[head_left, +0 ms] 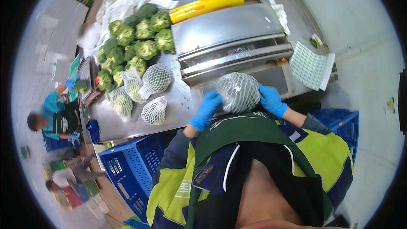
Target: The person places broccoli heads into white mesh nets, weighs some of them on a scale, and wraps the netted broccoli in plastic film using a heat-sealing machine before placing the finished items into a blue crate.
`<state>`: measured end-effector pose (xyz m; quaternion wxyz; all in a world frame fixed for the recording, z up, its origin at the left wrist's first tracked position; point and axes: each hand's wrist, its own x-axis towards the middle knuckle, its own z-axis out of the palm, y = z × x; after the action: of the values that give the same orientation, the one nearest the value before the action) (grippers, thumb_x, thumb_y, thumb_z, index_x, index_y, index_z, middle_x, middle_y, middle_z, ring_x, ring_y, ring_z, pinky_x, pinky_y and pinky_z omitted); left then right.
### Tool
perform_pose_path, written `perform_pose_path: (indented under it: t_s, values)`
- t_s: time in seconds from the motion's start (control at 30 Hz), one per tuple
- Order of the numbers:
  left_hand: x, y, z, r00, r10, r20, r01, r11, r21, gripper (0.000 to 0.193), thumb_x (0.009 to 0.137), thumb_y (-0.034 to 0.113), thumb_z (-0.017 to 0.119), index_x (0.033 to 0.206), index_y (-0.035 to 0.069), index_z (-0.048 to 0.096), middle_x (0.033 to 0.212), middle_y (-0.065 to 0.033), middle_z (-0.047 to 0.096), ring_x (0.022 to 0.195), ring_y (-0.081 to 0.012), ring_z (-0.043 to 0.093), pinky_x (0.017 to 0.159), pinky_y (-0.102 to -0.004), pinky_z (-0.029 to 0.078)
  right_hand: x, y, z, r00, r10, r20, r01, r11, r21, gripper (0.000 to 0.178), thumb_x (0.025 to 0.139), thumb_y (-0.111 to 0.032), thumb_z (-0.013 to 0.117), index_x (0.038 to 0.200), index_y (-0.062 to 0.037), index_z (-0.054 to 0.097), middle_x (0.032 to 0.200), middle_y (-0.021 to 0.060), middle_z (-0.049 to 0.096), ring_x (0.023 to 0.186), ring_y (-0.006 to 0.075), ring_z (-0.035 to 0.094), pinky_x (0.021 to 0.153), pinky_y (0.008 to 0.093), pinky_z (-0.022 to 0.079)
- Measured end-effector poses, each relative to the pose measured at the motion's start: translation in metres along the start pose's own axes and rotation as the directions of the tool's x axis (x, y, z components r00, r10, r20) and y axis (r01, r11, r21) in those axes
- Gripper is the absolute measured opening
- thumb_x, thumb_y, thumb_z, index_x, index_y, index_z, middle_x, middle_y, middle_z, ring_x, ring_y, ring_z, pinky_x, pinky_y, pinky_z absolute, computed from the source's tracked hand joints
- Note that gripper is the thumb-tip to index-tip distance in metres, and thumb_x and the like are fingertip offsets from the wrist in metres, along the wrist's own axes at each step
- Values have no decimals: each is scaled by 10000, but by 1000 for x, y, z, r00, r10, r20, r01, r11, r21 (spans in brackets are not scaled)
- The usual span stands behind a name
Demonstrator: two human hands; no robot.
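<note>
Between my two blue-gloved hands is a broccoli head in a white foam net (238,93), shiny as if covered in clear film. My left hand (206,111) grips its left side, and my right hand (272,101) closes on its right side; some fingertips are hidden. It is held at the front edge of a metal film-wrapping machine (229,34), close to my green apron (237,131). Left of the machine lie several netted broccoli heads (157,79) on the steel table (178,121). Behind them is a pile of bare broccoli (145,49), many with cut stems upward.
A yellow film roll (206,7) lies behind the machine. A pale green sheet of labels (311,65) hangs at its right. Blue crates (129,174) stand below the table on both sides. At far left, a co-worker in teal sleeves (51,101) holds a broccoli head.
</note>
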<state>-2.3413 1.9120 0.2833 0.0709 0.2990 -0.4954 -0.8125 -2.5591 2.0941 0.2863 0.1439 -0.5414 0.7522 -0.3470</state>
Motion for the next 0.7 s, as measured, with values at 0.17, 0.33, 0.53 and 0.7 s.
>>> perform_pose_path:
  t_s: [0.17,0.33,0.53,0.7]
  values:
    - [-18,70,-5,942,3,335,44,990,-133,370,911,116,608,1254,-21,589,1253,-156,626,1131,-228,617,968,-336,511,27,-94,-91,773,-606,189,627,774,-87,131,855,-260,659,903,-143,630,687,93,602,640,308,612,538,389,465]
    - [-43,82,84,793,-89,603,-215,885,413,731,798,249,681,1423,-3,398,1260,-168,584,1184,-251,533,1061,-364,383,42,-111,-143,780,-556,287,553,827,102,209,876,-353,671,872,-144,682,710,51,649,607,290,605,519,369,453]
    - [-50,50,86,889,-96,448,-56,948,314,656,742,173,658,1350,-2,486,1254,-163,594,1176,-254,555,1031,-367,422,46,-89,-65,916,-208,343,66,921,383,274,934,-360,591,1061,-125,651,806,148,656,717,363,632,667,428,515]
    - [-75,42,63,938,47,342,-251,774,581,555,815,266,670,1289,7,542,1190,-214,604,1114,-333,585,976,-444,455,28,-87,-8,790,-250,560,-370,534,760,370,1004,-166,519,1343,-20,516,1295,108,576,1204,211,534,1053,343,402]
